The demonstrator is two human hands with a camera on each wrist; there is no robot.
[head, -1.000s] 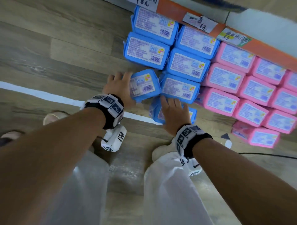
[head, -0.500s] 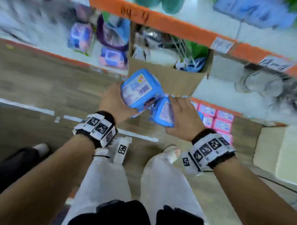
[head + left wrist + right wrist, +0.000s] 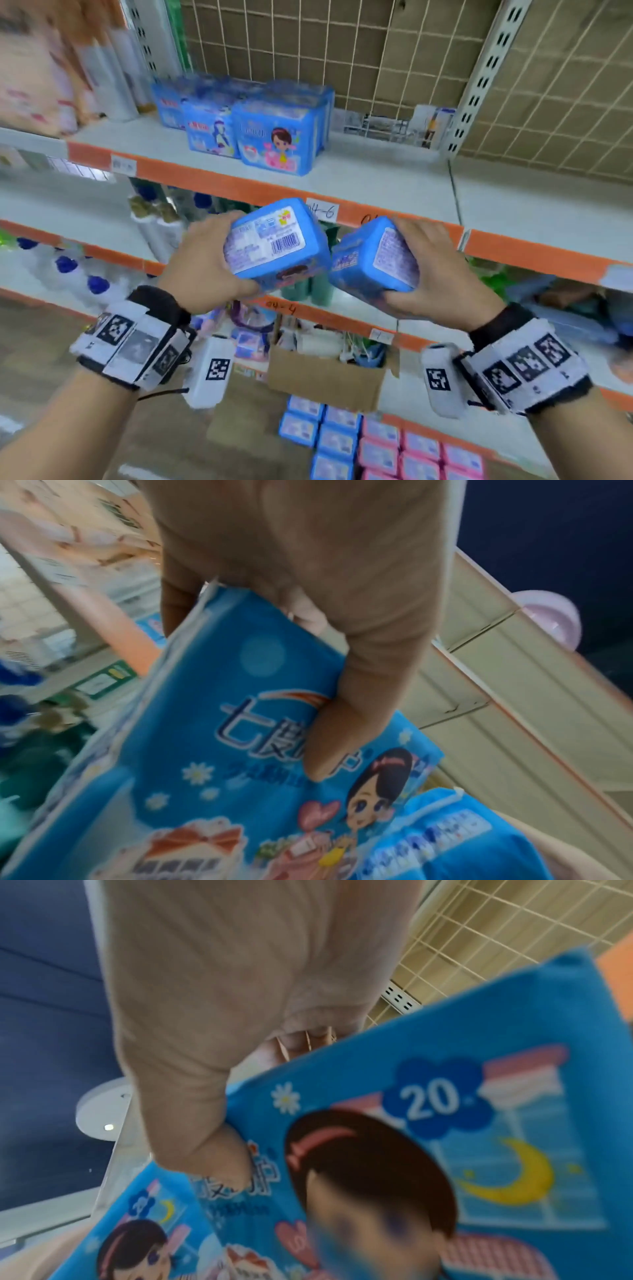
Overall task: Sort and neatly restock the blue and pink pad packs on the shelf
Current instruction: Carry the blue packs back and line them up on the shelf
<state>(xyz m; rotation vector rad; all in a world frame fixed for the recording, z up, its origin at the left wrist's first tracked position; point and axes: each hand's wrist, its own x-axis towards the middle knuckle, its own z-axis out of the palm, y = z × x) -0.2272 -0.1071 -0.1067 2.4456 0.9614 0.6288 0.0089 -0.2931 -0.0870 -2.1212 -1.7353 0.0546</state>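
My left hand (image 3: 209,263) grips a blue pad pack (image 3: 275,241), barcode side up, in front of the orange shelf edge. My right hand (image 3: 435,270) grips a second blue pad pack (image 3: 373,257) just to its right. In the left wrist view the thumb (image 3: 349,723) presses the printed front of the pack (image 3: 212,750). In the right wrist view the thumb (image 3: 205,1139) lies on the other pack (image 3: 445,1123). Several blue packs (image 3: 274,137) stand upright on the shelf (image 3: 376,171) above. More blue packs (image 3: 318,435) and pink packs (image 3: 421,448) lie on the floor.
The shelf to the right of the standing blue packs is bare up to a wire rack (image 3: 383,126) at the back. A grid panel (image 3: 342,51) backs it. Bottles (image 3: 68,267) fill the left shelves. An open cardboard box (image 3: 329,373) sits on the lowest shelf.
Both hands have lifted their blue packs from the floor stack up to the height of the upper shelf, and my view has swung up from the floor to the shelves.
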